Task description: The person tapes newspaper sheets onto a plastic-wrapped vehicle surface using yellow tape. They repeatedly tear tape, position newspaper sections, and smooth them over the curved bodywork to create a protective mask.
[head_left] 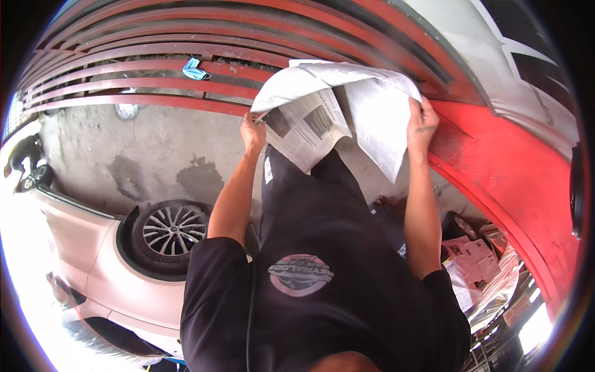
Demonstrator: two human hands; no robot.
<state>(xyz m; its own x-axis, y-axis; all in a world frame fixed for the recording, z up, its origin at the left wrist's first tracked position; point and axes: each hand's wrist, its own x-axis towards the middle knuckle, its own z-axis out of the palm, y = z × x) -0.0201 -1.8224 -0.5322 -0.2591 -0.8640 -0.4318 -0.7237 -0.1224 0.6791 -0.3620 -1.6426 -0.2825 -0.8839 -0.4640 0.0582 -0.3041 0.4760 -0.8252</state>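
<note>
Spread between my two hands is a newspaper [313, 121], its sheets curling and hanging down in front of my legs. My left hand [253, 133] pinches its left edge, and my right hand [422, 127] grips the right edge with the thumb side up. The sheet on the left shows columns of print and dark pictures. A paler sheet droops toward my right forearm. The upper edge of the paper bows over toward the red slats beyond it.
A red slatted metal structure [142, 65] runs across the far side, with a blue face mask [195, 69] on it. A pale car with a spoked wheel [172, 231] stands at left. Another person [25, 155] is far left. A red curved panel [496, 161] is close on the right.
</note>
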